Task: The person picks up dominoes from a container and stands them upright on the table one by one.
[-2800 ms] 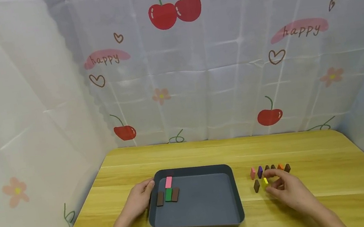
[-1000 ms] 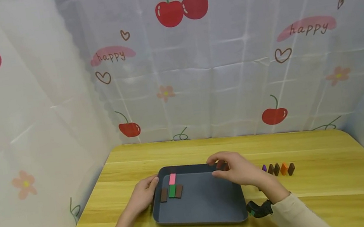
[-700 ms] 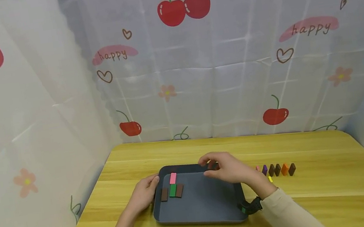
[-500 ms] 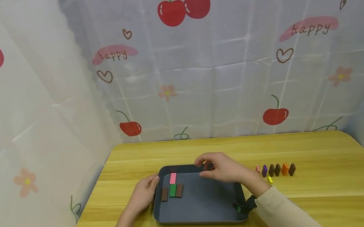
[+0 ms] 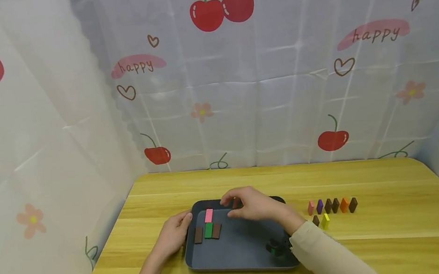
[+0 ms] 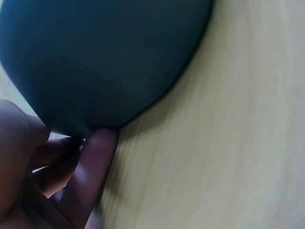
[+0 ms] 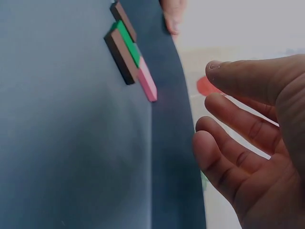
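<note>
My left hand (image 5: 171,235) grips the left rim of a dark grey tray (image 5: 237,255), thumb on the edge, as the left wrist view also shows. Over the tray's back part hovers my right hand (image 5: 251,205); its thumb and fingers are bent but apart, with nothing between them in the right wrist view. On the tray's left side lie flat domino-like blocks: a pink one (image 5: 208,215), a green one (image 5: 208,230) touching its near end, a brown one (image 5: 216,230) against the green one's right, and another brown one (image 5: 198,235) slightly apart at left.
Right of the tray, several similar blocks stand upright on the wooden table (image 5: 403,223): pink (image 5: 311,207), purple (image 5: 320,206), orange (image 5: 343,205) and brown (image 5: 353,204) in a row. A yellow block (image 5: 326,221) and a brown one stand before them. A cherry-print curtain (image 5: 261,102) encloses the table.
My right hand has left the yellow block's side and travelled left over the tray, still drifting left. The left hand keeps its grip on the rim. The blocks stay put; the head view has shifted slightly.
</note>
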A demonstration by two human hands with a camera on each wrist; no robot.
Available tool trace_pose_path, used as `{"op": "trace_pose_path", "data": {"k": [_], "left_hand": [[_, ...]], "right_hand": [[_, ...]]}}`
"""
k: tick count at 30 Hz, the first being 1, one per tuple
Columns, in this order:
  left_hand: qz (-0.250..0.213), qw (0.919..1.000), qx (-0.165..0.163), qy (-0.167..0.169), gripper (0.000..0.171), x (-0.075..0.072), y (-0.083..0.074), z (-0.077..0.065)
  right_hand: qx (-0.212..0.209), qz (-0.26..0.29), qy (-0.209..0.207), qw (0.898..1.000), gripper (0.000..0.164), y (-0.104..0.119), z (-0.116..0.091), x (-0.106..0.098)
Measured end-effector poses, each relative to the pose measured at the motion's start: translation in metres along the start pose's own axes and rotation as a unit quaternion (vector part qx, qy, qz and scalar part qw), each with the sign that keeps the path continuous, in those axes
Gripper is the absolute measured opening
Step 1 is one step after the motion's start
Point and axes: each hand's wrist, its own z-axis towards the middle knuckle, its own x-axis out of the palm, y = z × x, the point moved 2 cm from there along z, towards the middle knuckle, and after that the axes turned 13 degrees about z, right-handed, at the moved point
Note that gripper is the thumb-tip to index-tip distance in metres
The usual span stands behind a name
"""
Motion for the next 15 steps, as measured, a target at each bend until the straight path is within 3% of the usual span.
{"op": "trace_pose_path", "data": {"k": [15], "left_hand": [[0.005,1.0,-0.002,0.002,0.045,0.0,0.002,0.001]], "right_hand": [[0.002,0.012,0.045,0.999,0.029,-0.012,0.019,0.032]]}}
